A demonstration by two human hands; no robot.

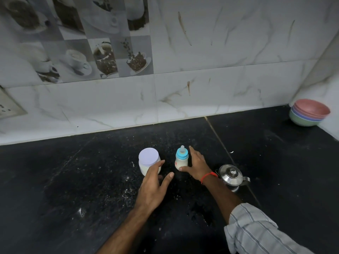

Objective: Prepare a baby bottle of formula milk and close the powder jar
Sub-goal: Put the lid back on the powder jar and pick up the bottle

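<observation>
- On the black counter, mid-frame: baby bottle stands upright, blue collar and teat fitted, white liquid in the body. Judged: filled, mixed and capped.
- Just left of it, apart from it: powder jar, upright, pale lid seated flat on top. Looks closed; whether it is fully tight I cannot tell.
- My right hand: fingers straight and spread, thumb tip touching the bottle's base, fingers passing along its right side. Not wrapped round it.
- My left hand: fingers relaxed and spread, fingertips at the jar's lower front wall, gripping nothing. Real contact or only overlap, unclear.
- Hands apart, one per item.
- Right of my wrist: steel kettle, lid on.
- Far right corner: stacked bowls, well apart from the work.
- Scattered white specks on the counter near the jar, likely spilled powder.
- Judgement: both task items appear finished; little left beyond checking the lid.
</observation>
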